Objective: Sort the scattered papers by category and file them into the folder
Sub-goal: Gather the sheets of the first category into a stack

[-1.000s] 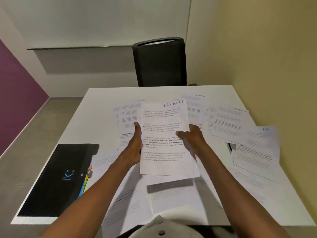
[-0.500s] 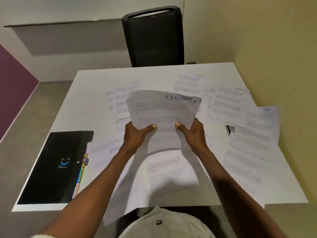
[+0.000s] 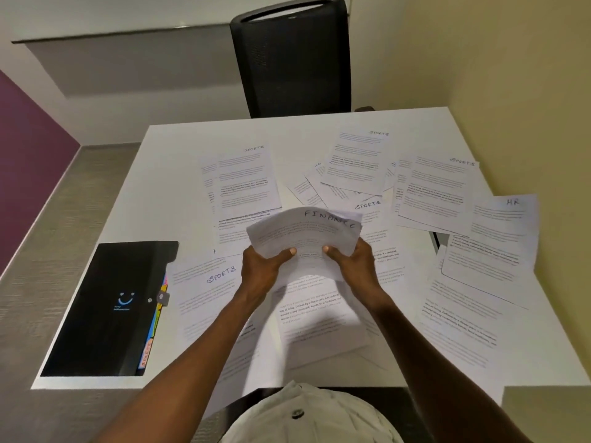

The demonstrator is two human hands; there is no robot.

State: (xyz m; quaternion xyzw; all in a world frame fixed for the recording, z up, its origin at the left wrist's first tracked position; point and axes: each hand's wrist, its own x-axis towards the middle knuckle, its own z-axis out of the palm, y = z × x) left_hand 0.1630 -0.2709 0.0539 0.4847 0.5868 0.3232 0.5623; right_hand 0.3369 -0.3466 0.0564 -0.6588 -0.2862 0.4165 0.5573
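Both hands hold a small stack of white sheets headed FINANCE above the middle of the table. My left hand grips its lower left edge and my right hand its lower right edge; the top of the stack curls away from me. A black expanding folder with a smiley logo and coloured tabs lies shut at the table's front left. Loose sheets headed SPORTS and one headed HR are scattered over the white table.
A black office chair stands behind the table's far edge. A yellow wall runs along the right side and a purple wall along the left. Some sheets overhang the table's front edge near my body.
The FINANCE stack has dropped from upright in front of me to lower over the table, and its top now bends away. My view has tilted down, showing more of the table.
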